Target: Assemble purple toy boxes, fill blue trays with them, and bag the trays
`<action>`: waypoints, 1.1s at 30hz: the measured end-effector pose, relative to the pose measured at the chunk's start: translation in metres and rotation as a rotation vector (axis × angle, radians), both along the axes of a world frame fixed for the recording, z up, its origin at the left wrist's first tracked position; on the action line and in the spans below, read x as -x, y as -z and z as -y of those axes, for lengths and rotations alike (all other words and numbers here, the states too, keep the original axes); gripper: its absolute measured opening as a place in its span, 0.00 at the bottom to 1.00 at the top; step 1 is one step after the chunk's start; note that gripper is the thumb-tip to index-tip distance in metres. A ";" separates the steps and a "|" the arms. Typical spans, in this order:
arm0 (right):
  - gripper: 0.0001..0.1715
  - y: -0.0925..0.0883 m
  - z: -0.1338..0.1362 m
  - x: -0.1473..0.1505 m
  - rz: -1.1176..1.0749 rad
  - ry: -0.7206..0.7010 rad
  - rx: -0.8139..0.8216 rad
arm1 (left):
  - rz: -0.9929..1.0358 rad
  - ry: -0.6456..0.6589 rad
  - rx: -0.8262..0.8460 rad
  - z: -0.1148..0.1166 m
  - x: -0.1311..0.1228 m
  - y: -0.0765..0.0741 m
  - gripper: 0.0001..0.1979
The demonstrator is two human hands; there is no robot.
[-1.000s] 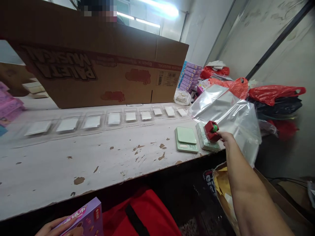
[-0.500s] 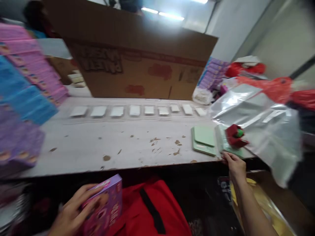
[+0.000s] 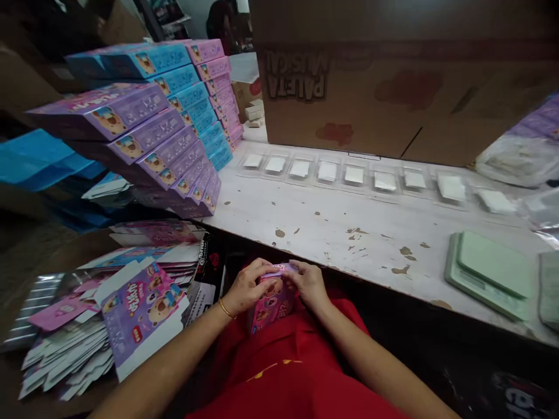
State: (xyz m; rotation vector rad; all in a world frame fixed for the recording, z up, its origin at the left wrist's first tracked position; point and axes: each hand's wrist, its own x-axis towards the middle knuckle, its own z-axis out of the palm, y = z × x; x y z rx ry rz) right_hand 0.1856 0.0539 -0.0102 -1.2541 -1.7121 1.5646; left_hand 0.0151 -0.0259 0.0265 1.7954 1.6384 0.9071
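Observation:
In the head view a small purple-and-pink cardboard box point(image 3: 273, 308) with cartoon pictures stands upright in front of my body, just below the table edge. My left hand point(image 3: 248, 288) grips its left side, fingers curled over the top edge. My right hand point(image 3: 311, 284) is closed on its top right corner, with fingertips on the upper flap. Whether the top is fully closed cannot be made out. A red garment point(image 3: 297, 372) lies behind and under the box.
Stacked purple boxes point(image 3: 144, 139), blue boxes point(image 3: 201, 105) and pink boxes point(image 3: 213, 70) rise at the left. Flattened cartons point(image 3: 140, 308) lie below. Several clear trays with white pieces point(image 3: 327, 171) line the table point(image 3: 305, 215) before a large cardboard box point(image 3: 349, 99). Green scale point(image 3: 491, 273) at right.
The view has turned left. My right hand has left the tape dispenser and scales at the right and now holds the box's top, alongside my left hand.

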 end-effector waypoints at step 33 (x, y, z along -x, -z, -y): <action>0.30 -0.014 -0.012 -0.008 -0.282 -0.040 0.348 | -0.785 -0.791 -0.388 -0.053 0.237 -0.324 0.36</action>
